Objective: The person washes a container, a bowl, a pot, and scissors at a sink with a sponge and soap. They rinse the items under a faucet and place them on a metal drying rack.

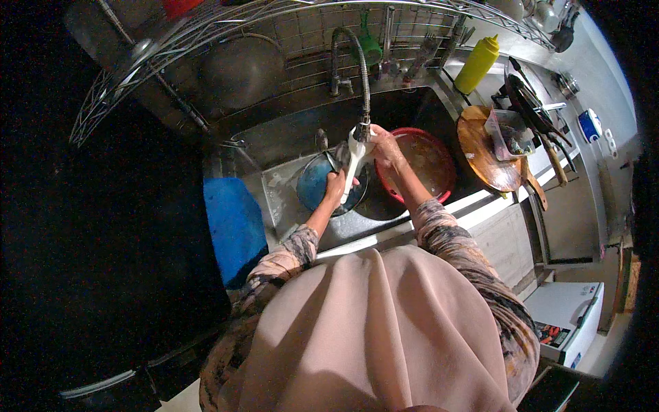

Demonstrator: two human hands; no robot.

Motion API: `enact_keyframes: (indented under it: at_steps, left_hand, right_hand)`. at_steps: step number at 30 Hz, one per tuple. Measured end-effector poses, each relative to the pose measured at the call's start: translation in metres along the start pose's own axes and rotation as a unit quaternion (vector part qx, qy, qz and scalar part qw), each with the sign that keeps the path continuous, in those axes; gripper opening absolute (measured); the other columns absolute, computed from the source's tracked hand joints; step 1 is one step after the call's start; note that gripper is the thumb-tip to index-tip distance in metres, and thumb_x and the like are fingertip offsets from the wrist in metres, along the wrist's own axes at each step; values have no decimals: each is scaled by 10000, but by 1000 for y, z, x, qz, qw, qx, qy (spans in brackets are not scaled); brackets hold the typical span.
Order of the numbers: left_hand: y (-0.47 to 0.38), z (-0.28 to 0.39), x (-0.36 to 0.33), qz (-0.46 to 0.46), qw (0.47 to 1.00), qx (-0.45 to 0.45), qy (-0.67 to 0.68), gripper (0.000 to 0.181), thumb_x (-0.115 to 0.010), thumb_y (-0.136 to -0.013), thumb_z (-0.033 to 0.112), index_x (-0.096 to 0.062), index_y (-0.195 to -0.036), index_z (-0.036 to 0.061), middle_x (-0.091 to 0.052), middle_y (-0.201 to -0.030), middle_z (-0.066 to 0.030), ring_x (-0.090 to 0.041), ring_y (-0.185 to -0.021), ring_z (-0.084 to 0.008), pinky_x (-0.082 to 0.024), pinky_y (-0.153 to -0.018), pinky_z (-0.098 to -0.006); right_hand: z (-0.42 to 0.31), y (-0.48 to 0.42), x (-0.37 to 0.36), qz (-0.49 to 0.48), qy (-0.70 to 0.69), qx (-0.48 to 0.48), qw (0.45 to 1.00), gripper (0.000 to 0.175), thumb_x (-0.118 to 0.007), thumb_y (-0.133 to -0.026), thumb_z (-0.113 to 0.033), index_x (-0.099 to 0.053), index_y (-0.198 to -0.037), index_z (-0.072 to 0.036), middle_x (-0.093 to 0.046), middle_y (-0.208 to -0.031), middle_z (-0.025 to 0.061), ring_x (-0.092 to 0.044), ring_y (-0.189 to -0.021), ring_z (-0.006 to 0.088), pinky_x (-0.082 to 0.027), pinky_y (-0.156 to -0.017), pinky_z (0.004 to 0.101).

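Observation:
Under the faucet's flexible spout (366,98), both hands are at a white long-handled utensil (352,167), perhaps a ladle or rice scoop. My right hand (385,147) grips its upper, wider end near the spout's mouth. My left hand (337,186) is closed around something beside the lower handle; a metal utensil (330,160) shows by its fingers, but which pieces it holds is partly hidden. Below the left hand lies a round bluish basin (314,185) in the metal sink (288,221). A red basin (451,175) of cloudy water stands to the right, next to my right forearm.
Right of the sink lie a round wooden board (473,149), a plastic container (507,136), pans (530,103) and a yellow squeeze bottle (478,64). A blue cloth or mat (234,226) lies at the left. A wire shelf (288,10) crosses above the sink.

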State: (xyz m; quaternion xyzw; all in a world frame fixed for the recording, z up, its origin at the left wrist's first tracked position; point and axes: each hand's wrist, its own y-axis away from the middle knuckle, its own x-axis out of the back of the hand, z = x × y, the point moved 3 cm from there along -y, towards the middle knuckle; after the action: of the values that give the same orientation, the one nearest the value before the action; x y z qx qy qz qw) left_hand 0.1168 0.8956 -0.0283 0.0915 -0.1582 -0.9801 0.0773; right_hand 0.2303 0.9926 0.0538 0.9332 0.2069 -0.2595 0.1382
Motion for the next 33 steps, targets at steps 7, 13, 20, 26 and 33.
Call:
enact_keyframes:
  at_steps: [7, 13, 20, 26, 33]
  left_hand:
    - [20, -28, -25, -16, 980, 147, 132, 134, -520, -748, 190, -540, -815, 76, -455, -513, -3, -431, -424, -97, -307, -356, -217]
    - [21, -26, -31, -17, 978, 140, 156, 186, -417, -791, 188, -533, -812, 44, -462, -468, -50, -441, -388, -135, -341, -364, -274]
    - [-9, -46, 31, 320, 942, -82, -58, 273, -411, -804, 192, -523, -642, 2, -520, -492, -98, -510, -409, -172, -401, -405, -296]
    - [5, -12, -24, -12, 997, 18, 71, 236, -391, -832, 195, -533, -880, 13, -580, -726, -63, -542, -586, -144, -431, -532, -271]
    - [-27, 12, -59, -144, 969, 90, 181, 254, -502, -792, 257, -547, -902, 33, -565, -696, -54, -512, -528, -114, -412, -451, -224]
  right_hand:
    - [29, 17, -39, 60, 38, -73, 995, 263, -519, -782, -201, -439, -539, -138, -383, -450, -29, -371, -355, 112, -307, -352, 254]
    - [50, -6, -8, -152, -42, -91, 983, 254, -447, -817, -308, -471, -655, -114, -449, -535, -5, -422, -433, 108, -341, -399, 214]
    - [41, 12, -6, -175, 263, -75, 946, 251, -565, -726, -87, -511, -944, 25, -565, -834, 90, -567, -730, 191, -490, -602, 318]
    - [6, 2, 32, -49, 560, 19, 827, 222, -607, -704, -179, -569, -762, 33, -561, -635, 78, -559, -559, 192, -460, -509, 301]
    - [-165, 34, 65, 19, 461, 158, 873, 216, -607, -665, -190, -588, -766, 0, -549, -655, 45, -504, -608, 131, -411, -548, 273]
